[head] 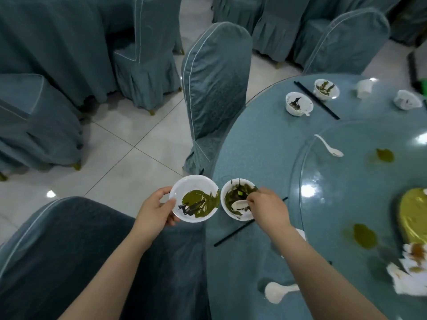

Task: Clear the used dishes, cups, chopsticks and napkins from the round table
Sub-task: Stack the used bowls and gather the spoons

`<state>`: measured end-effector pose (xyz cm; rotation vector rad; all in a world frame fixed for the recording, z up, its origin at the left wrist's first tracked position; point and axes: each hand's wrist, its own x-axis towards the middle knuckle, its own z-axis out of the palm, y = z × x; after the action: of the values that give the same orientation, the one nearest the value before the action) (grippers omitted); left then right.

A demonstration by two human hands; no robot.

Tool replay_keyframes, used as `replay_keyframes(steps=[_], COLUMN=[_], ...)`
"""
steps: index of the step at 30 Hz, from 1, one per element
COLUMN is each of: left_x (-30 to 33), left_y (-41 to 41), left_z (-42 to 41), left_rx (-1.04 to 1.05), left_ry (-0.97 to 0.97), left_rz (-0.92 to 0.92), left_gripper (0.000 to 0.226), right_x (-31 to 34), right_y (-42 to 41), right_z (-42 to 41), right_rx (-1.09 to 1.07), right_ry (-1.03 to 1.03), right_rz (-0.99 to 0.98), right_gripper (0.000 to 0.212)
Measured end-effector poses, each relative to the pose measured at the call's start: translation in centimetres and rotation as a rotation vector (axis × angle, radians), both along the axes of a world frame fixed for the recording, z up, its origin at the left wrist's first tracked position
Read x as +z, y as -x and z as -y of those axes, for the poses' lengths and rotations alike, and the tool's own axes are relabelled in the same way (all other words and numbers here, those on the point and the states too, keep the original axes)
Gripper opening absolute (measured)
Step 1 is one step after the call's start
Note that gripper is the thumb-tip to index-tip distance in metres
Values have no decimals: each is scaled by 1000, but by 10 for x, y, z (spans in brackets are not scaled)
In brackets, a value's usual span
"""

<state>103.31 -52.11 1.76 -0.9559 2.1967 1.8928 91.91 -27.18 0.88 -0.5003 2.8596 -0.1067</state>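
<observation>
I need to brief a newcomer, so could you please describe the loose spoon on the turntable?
Start at the round table, then its raised glass turntable. The white spoon lies alone near its far-left rim, bowl pointing right, not inside any dish.

The round table (261, 144) (blue-green, glossy) bears two soiled bowls (299, 103) at its far edge, black chopsticks (316, 100) between them, two cups (364, 88), white spoons (329, 146), crumpled napkins (409, 271) and green spills (365, 235).

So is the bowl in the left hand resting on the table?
No, the left hand holds the bowl past the table edge.
</observation>
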Motion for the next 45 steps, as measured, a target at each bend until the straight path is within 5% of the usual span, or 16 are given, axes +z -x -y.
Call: replay_keyframes(steps=[7, 17, 20, 27, 39, 45], left_x=[7, -29, -36, -28, 1, 18], left_y=[42, 72, 69, 51, -21, -41], left_z=[-45, -91, -97, -108, -124, -140], left_rx=[-198, -372, -439, -339, -206, -139], left_ry=[-69, 244, 242, 205, 157, 145], left_rz=[-55, 67, 123, 110, 93, 102], left_gripper=[25, 31, 15, 23, 14, 19], right_x=[21, 21, 19, 18, -15, -35], right_y=[-26, -95, -115, -132, -149, -152], right_z=[-49, -124, -139, -148, -147, -145], right_rx=[-177, -372, -369, -266, 95, 154], right_ry=[146, 224, 237, 325, 179, 97], right_rz=[-79, 28, 40, -91, 19, 73], right_gripper=[21, 19, 17, 20, 14, 43])
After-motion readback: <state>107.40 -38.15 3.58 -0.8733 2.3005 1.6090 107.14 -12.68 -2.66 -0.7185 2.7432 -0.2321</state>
